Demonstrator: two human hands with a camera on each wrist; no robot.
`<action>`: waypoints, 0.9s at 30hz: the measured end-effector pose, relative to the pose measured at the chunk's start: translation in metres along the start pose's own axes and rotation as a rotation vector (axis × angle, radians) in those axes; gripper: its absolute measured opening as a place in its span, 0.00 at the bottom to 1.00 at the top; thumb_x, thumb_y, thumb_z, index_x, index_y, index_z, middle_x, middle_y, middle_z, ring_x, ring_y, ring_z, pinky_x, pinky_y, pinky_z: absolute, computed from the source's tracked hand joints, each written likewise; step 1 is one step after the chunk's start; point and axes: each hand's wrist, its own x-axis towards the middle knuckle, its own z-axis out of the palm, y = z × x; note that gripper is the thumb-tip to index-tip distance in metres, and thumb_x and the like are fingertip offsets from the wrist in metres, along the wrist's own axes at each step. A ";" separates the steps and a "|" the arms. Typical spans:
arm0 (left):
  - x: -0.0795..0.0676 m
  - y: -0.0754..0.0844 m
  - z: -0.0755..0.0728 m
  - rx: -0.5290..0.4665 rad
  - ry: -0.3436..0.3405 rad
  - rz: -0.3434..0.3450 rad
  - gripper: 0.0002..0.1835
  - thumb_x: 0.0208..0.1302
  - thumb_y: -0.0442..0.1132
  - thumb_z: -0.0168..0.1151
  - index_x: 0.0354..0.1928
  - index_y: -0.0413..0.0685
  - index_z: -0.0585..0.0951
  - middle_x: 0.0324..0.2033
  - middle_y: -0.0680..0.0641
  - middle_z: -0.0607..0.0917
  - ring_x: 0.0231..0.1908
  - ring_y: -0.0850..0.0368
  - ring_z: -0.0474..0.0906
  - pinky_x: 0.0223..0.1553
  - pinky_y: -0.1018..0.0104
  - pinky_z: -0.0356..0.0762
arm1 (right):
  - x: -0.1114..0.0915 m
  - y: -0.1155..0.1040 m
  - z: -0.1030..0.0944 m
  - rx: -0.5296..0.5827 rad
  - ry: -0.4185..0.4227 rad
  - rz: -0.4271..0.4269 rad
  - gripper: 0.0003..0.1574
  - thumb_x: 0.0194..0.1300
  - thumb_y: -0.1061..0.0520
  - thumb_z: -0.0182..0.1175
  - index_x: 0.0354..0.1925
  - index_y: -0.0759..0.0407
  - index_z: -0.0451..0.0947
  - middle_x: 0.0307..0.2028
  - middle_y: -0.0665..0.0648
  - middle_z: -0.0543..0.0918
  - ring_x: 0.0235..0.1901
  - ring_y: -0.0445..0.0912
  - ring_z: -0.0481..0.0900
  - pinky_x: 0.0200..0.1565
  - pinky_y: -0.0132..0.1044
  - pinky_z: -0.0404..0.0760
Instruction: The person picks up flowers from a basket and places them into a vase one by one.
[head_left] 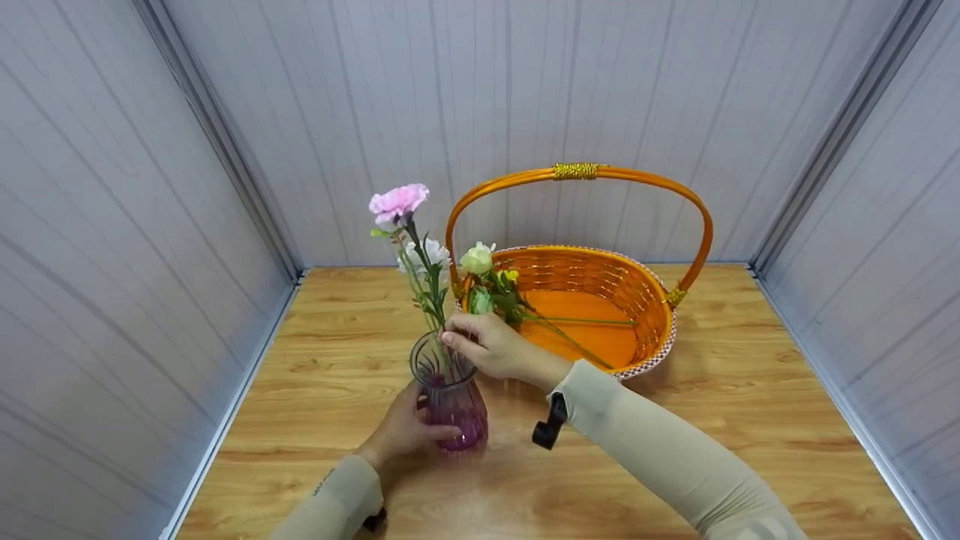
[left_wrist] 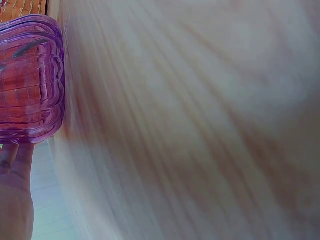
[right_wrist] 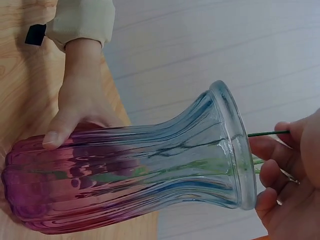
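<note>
A ribbed glass vase (head_left: 461, 416), purple at the base and clear toward its flared mouth, stands upright on the table. My left hand (head_left: 409, 427) grips its lower body from the left, the thumb across the front. At the mouth, my right hand (head_left: 499, 349) pinches the stem of a pink carnation (head_left: 399, 202). A white flower (head_left: 426, 256) rises behind that stem. Through the glass, the right wrist view shows green stems inside the vase (right_wrist: 175, 170). Only the purple base of the vase (left_wrist: 30, 85) and part of my left hand (left_wrist: 17, 190) appear in the left wrist view.
An orange woven basket (head_left: 600, 274) with a tall arched handle (head_left: 701, 217) stands behind and right of the vase. Inside lie a cream flower (head_left: 478, 259) and a small yellow one (head_left: 511, 275), stems pointing right. Pale panel walls (head_left: 510, 112) enclose the wooden table (head_left: 322, 360).
</note>
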 end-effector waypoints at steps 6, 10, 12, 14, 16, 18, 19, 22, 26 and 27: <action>0.000 0.000 0.000 0.012 0.012 0.002 0.56 0.53 0.44 0.89 0.81 0.54 0.65 0.71 0.43 0.78 0.71 0.40 0.77 0.73 0.39 0.78 | -0.003 0.001 -0.001 -0.018 0.009 0.001 0.08 0.82 0.63 0.57 0.48 0.70 0.77 0.40 0.67 0.88 0.40 0.52 0.87 0.45 0.37 0.87; 0.000 0.000 0.001 0.009 0.020 0.003 0.55 0.52 0.43 0.89 0.80 0.54 0.66 0.70 0.43 0.79 0.71 0.40 0.76 0.73 0.38 0.78 | -0.005 0.002 -0.001 0.000 0.034 0.017 0.06 0.80 0.64 0.58 0.48 0.68 0.74 0.45 0.71 0.90 0.47 0.58 0.92 0.50 0.43 0.92; 0.000 0.000 0.001 0.005 0.023 0.001 0.55 0.52 0.43 0.89 0.79 0.54 0.66 0.69 0.43 0.78 0.71 0.40 0.75 0.73 0.36 0.78 | -0.005 0.003 -0.001 0.005 0.054 0.012 0.05 0.80 0.64 0.58 0.46 0.68 0.74 0.40 0.69 0.90 0.40 0.54 0.89 0.44 0.38 0.89; 0.000 0.001 0.001 0.002 0.025 -0.004 0.55 0.52 0.43 0.89 0.80 0.54 0.66 0.69 0.43 0.78 0.71 0.39 0.75 0.73 0.35 0.77 | -0.006 0.004 -0.001 0.007 0.080 -0.003 0.05 0.80 0.64 0.58 0.44 0.67 0.76 0.34 0.65 0.87 0.32 0.47 0.81 0.37 0.33 0.81; 0.000 0.001 0.001 0.001 0.025 -0.010 0.56 0.52 0.43 0.90 0.80 0.55 0.65 0.70 0.43 0.78 0.72 0.38 0.75 0.74 0.35 0.77 | -0.007 0.005 0.000 0.002 0.106 -0.021 0.05 0.79 0.65 0.58 0.42 0.67 0.77 0.30 0.63 0.84 0.29 0.42 0.74 0.34 0.30 0.74; 0.000 0.001 0.001 0.002 0.025 -0.014 0.57 0.51 0.43 0.90 0.81 0.54 0.65 0.70 0.42 0.77 0.72 0.37 0.75 0.73 0.35 0.77 | -0.008 0.006 0.000 0.002 0.126 -0.042 0.05 0.78 0.67 0.59 0.41 0.68 0.78 0.29 0.62 0.81 0.28 0.40 0.69 0.32 0.29 0.69; 0.000 0.001 0.001 0.002 0.025 -0.018 0.58 0.51 0.43 0.90 0.81 0.54 0.64 0.70 0.42 0.77 0.72 0.37 0.75 0.73 0.35 0.77 | -0.009 0.006 0.000 0.005 0.133 -0.051 0.05 0.78 0.67 0.59 0.41 0.68 0.78 0.29 0.62 0.81 0.28 0.39 0.69 0.32 0.28 0.69; 0.000 0.000 0.001 0.009 0.029 -0.010 0.58 0.51 0.43 0.90 0.81 0.52 0.64 0.71 0.41 0.78 0.72 0.36 0.75 0.73 0.35 0.77 | -0.012 0.007 0.001 0.017 0.153 -0.070 0.05 0.79 0.66 0.59 0.41 0.68 0.79 0.31 0.63 0.84 0.29 0.39 0.70 0.32 0.28 0.72; 0.000 0.000 0.001 0.023 0.025 -0.007 0.57 0.52 0.45 0.89 0.80 0.54 0.65 0.72 0.42 0.78 0.72 0.37 0.75 0.74 0.35 0.76 | -0.014 0.007 0.000 0.020 0.190 -0.074 0.06 0.79 0.65 0.60 0.41 0.68 0.79 0.32 0.64 0.85 0.30 0.40 0.73 0.34 0.29 0.75; 0.000 0.000 0.001 0.020 0.022 -0.011 0.56 0.52 0.45 0.89 0.80 0.55 0.65 0.73 0.43 0.78 0.72 0.38 0.75 0.74 0.36 0.76 | -0.015 0.007 0.000 0.019 0.197 -0.070 0.06 0.79 0.65 0.60 0.41 0.68 0.80 0.32 0.65 0.85 0.30 0.40 0.73 0.34 0.29 0.75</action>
